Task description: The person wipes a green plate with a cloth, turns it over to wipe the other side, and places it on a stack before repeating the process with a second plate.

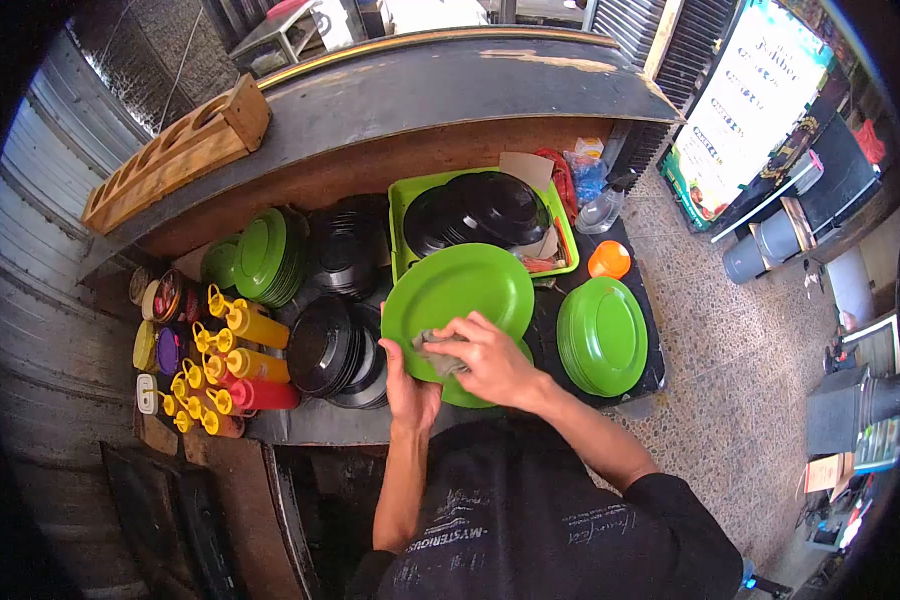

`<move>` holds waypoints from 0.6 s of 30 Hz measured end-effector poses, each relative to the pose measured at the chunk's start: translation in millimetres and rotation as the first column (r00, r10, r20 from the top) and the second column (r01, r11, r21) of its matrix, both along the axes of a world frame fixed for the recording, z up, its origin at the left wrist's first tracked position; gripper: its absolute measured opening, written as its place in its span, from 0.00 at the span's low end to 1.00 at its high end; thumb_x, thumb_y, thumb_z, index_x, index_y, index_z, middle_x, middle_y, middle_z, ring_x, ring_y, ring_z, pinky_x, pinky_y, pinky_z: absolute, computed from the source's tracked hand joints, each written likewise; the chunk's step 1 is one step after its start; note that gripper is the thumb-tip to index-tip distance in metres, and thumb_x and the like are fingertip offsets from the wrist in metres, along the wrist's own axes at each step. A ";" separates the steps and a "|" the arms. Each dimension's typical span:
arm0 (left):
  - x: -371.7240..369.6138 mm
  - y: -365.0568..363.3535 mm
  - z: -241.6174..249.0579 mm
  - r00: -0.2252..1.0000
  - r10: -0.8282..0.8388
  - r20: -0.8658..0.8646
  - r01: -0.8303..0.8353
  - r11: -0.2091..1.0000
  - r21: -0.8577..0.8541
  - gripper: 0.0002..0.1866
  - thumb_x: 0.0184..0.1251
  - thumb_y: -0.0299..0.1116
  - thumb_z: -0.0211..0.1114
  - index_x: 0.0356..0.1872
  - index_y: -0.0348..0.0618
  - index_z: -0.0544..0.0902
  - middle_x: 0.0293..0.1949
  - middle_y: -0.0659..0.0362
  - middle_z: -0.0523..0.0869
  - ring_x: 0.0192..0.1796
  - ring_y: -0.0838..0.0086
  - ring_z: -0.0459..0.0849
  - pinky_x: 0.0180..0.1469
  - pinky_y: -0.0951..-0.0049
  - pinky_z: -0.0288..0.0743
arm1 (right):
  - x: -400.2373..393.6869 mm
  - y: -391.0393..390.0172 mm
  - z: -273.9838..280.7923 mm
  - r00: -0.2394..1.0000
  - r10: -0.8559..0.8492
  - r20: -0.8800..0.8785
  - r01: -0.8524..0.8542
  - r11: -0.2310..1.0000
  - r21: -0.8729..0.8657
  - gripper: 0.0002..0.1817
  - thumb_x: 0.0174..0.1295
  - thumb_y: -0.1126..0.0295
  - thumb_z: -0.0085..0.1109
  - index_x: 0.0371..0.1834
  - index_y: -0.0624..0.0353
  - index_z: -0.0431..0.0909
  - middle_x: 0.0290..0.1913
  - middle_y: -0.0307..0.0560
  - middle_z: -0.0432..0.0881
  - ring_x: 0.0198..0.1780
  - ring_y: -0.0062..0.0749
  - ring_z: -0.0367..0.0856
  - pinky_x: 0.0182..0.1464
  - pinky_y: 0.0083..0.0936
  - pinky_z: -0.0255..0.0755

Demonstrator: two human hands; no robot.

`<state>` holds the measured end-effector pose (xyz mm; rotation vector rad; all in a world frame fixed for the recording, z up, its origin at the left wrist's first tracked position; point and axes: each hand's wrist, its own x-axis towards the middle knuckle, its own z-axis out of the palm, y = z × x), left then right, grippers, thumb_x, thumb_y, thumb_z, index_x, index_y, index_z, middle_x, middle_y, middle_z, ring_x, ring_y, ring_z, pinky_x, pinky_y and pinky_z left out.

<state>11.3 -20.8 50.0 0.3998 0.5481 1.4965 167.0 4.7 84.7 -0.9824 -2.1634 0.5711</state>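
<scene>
A green oval plate [460, 290] is held up over the counter, tilted toward me. My left hand [410, 385] grips its lower left edge, thumb on the rim. My right hand [490, 360] presses a greyish cloth [442, 358] against the plate's face, fingers closed over it. Beneath, part of another green plate [465, 393] shows; the held plate and my hands hide the rest. To the right stands a stack of green oval plates [602, 338]. Left of my left hand are stacked black plates [322, 345].
A lime-green tray [400, 215] holds black oval plates [500, 208] behind. Squeeze bottles [260, 325] with yellow caps crowd the left, near more green plates [262, 255] and black bowls [345, 250]. An orange item [610, 260] sits at right. A raised dark shelf [420, 85] runs along the back.
</scene>
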 end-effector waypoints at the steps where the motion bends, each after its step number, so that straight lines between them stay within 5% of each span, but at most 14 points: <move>1: -0.3 -0.2 0.1 1.000 0.019 -0.025 -0.019 1.000 0.005 0.37 0.86 0.62 0.43 0.88 0.67 0.49 0.83 0.60 0.63 0.81 0.62 0.68 0.78 0.54 0.69 | 8.2 3.6 1.5 0.998 0.027 0.050 -0.026 0.999 -0.031 0.26 0.48 0.83 0.66 0.55 0.56 0.91 0.54 0.46 0.85 0.56 0.47 0.80 0.62 0.39 0.80; 7: -2.1 -1.5 5.6 1.000 -0.002 -0.012 0.001 1.000 -0.023 0.35 0.86 0.62 0.43 0.88 0.66 0.53 0.83 0.60 0.64 0.81 0.63 0.67 0.80 0.53 0.67 | 46.1 27.3 -16.9 0.955 -0.252 0.158 0.234 0.964 0.128 0.29 0.48 0.85 0.70 0.58 0.55 0.90 0.55 0.48 0.85 0.57 0.48 0.80 0.62 0.41 0.79; 9: 2.7 -3.0 9.2 0.999 -0.003 -0.037 0.003 1.000 -0.005 0.37 0.86 0.62 0.43 0.88 0.67 0.49 0.84 0.60 0.61 0.83 0.62 0.65 0.80 0.53 0.67 | 48.8 31.7 -17.8 0.866 -0.483 0.133 0.474 0.875 0.098 0.29 0.48 0.84 0.71 0.59 0.59 0.89 0.55 0.51 0.85 0.59 0.48 0.80 0.62 0.42 0.79; 13: 8.5 -0.7 0.8 0.998 -0.038 -0.042 0.039 0.999 0.024 0.39 0.85 0.62 0.45 0.89 0.67 0.46 0.86 0.60 0.58 0.84 0.63 0.62 0.81 0.54 0.64 | 26.2 26.0 -25.3 0.891 -0.452 -0.029 0.451 0.891 -0.047 0.30 0.49 0.84 0.72 0.61 0.63 0.87 0.55 0.53 0.85 0.58 0.50 0.82 0.63 0.42 0.78; 18: 6.7 2.9 2.7 0.999 -0.008 -0.046 0.009 1.000 0.022 0.39 0.85 0.63 0.44 0.89 0.66 0.46 0.86 0.61 0.58 0.84 0.64 0.62 0.82 0.55 0.63 | -2.9 3.7 -11.7 0.970 -0.225 -0.091 0.227 0.974 0.017 0.31 0.48 0.83 0.72 0.61 0.59 0.88 0.55 0.51 0.86 0.57 0.49 0.83 0.63 0.40 0.78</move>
